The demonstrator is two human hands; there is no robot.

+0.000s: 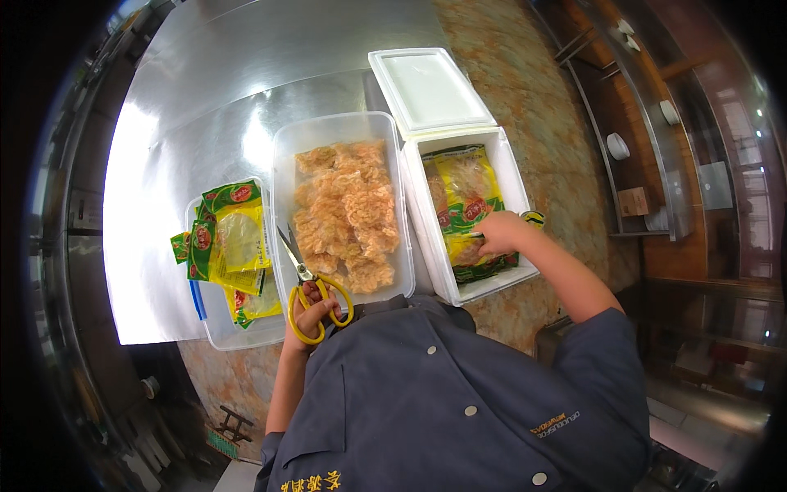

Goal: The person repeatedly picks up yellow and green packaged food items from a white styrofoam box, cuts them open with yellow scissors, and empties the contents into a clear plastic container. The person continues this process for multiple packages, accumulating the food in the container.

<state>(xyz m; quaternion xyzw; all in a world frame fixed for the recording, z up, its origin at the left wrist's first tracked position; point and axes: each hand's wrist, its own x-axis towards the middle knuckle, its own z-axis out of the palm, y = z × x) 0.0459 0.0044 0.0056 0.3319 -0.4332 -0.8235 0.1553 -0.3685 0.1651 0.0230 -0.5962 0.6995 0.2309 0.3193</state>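
Note:
My left hand [313, 310] holds yellow-handled scissors [302, 270] near the front left of a clear plastic tub [403, 203]. Orange-tan, clumped food pieces [350, 209] fill much of this tub. To its right stands a white foam box [424, 240] with yellow and green food packets [470, 184] inside. My right hand [501, 234] reaches into the box and touches a packet near its front; the fingertips are partly hidden. Left of the tub, cut or flattened yellow-green packets [243, 240] lie piled on a translucent plastic lid or tray [227, 332].
A steel table [203, 74] carries the containers. The white foam lid [430, 89] lies behind the foam box. At the right, across a mottled floor [553, 141], stand shelves with white bowls [617, 146] and a cardboard box [632, 202]. A small dark stool [232, 424] is at lower left.

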